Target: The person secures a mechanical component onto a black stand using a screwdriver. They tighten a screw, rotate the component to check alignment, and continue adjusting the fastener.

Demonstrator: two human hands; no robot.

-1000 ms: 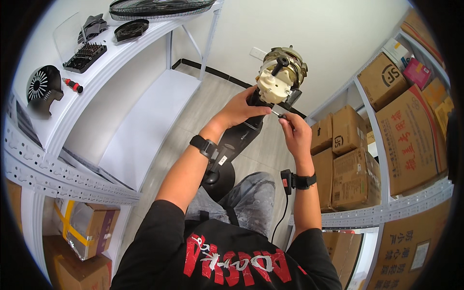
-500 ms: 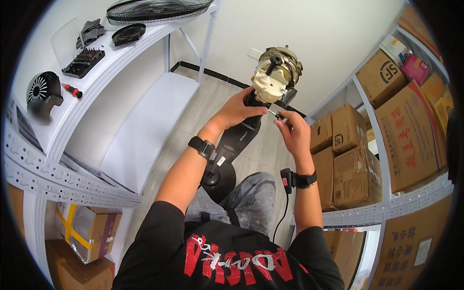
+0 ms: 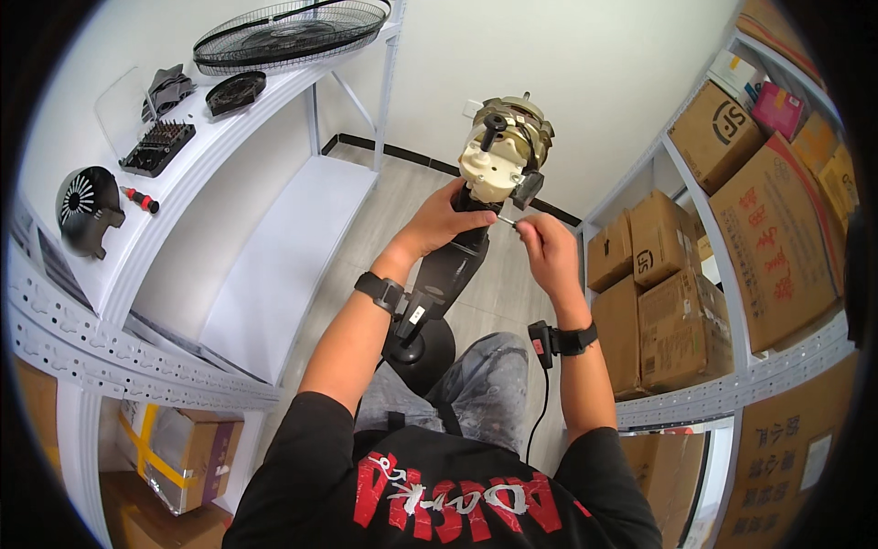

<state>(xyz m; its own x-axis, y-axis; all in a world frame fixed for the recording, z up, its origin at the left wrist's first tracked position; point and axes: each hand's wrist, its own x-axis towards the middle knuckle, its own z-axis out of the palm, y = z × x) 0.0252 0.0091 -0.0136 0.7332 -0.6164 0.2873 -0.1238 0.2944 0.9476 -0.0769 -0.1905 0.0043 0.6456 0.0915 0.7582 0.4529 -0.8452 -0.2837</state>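
A stand fan's exposed motor [image 3: 532,133], with a cream gearbox housing [image 3: 494,171] and a black knob [image 3: 494,126], sits atop a black neck [image 3: 466,245]. My left hand [image 3: 435,220] is wrapped round the neck just under the housing, its thumb lying across the near side. To the right, my right hand [image 3: 551,252] pinches a slim piece with a metal shaft [image 3: 507,220] and a dark end. The shaft points at the neck beside my left thumb; whether its tip is inside the neck cannot be made out. Below stands the round black base [image 3: 430,352].
On the left shelf [image 3: 174,197] are a black motor cover [image 3: 87,212], a red-and-black screwdriver [image 3: 140,200], a bit set [image 3: 158,148], a dark round part [image 3: 236,92] and a fan grille [image 3: 291,38]. Cardboard boxes [image 3: 681,325] fill the right rack. A cable [image 3: 546,403] hangs from my right wrist.
The fan head appears slightly further left and lower. My right hand has turned and closed further over the slim piece, hiding more of its dark end. My left hand keeps its hold.
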